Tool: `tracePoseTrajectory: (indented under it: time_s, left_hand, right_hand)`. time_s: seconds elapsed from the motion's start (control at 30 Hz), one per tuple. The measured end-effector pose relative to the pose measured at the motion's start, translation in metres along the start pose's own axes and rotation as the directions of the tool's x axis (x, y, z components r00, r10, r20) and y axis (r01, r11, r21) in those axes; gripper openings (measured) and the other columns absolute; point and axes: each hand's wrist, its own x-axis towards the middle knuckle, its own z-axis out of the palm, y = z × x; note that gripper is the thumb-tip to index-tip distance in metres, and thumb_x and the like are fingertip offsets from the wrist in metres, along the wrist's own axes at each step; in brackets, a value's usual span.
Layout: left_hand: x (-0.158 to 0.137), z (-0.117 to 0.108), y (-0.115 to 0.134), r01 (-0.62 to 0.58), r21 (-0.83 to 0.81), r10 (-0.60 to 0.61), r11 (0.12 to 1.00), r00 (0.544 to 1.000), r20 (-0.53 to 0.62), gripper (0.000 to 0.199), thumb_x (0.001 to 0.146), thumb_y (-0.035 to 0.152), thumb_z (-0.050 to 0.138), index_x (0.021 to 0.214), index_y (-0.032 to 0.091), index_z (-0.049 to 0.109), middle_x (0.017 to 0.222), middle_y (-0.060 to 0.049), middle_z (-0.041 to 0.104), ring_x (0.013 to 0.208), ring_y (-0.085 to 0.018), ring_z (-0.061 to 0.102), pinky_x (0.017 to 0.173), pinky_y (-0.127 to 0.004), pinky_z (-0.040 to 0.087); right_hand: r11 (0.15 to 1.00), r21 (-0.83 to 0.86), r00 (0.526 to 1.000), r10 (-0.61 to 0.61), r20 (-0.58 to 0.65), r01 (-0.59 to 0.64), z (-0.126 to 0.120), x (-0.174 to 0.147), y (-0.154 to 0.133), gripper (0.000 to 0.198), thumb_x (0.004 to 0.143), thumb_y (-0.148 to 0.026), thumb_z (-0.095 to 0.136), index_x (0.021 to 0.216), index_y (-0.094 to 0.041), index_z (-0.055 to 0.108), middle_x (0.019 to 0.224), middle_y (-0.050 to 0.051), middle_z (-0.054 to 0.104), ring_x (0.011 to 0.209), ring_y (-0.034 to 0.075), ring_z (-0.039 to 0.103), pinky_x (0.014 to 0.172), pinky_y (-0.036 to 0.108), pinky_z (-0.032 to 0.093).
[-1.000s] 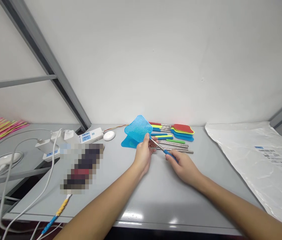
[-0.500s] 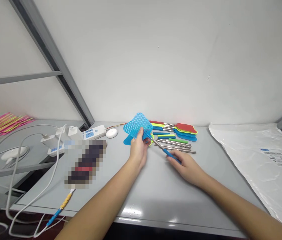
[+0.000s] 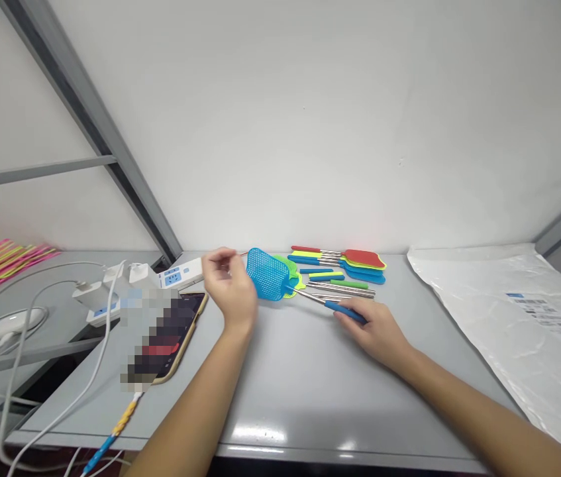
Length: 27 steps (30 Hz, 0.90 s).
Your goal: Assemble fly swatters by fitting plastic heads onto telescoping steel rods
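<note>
A blue fly swatter is in my right hand (image 3: 374, 328), whose fingers are wrapped round its blue handle (image 3: 344, 309). From there a thin metal rod runs up and left to the perforated blue swatter head (image 3: 267, 275). My left hand (image 3: 230, 285) is just left of this head, fingers loosely curled with a gap to the thumb, and nothing visible in it. Behind the blue head lie green and yellow swatter heads (image 3: 291, 268), partly hidden. To the right are loose coloured handle grips (image 3: 327, 275) and several metal rods (image 3: 352, 290).
Swatters with red, yellow and blue heads (image 3: 363, 258) lie stacked near the wall. At left are a phone (image 3: 181, 351), a power strip (image 3: 173, 275) and white cables (image 3: 106, 331). A white plastic bag (image 3: 483, 298) covers the right side. Pink and yellow strips (image 3: 6, 265) lie far left.
My left hand has let go of the blue swatter head and moved left. The head has tilted lower, while my right hand keeps hold of the handle. The view has shifted slightly.
</note>
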Motion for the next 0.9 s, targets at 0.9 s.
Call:
tracePoseTrajectory:
  time_s: [0.9]
  left_hand:
    - [-0.058,0.009,0.027,-0.756,0.168,0.130,0.632,0.318,0.939,0.017,0.092,0.033,0.051,0.098,0.028,0.066,0.126,-0.002,0.059,0.118,-0.030,0.044,0.106,-0.063,0.022]
  right_hand:
    - [0.997,-0.021,0.981,-0.081,-0.174,0.079,-0.002,0.004,0.009,0.010,0.091,-0.027,0.056,0.097,-0.025,0.063,0.083,0.003,0.058,0.075,0.017,0.054,0.058,0.028,0.043]
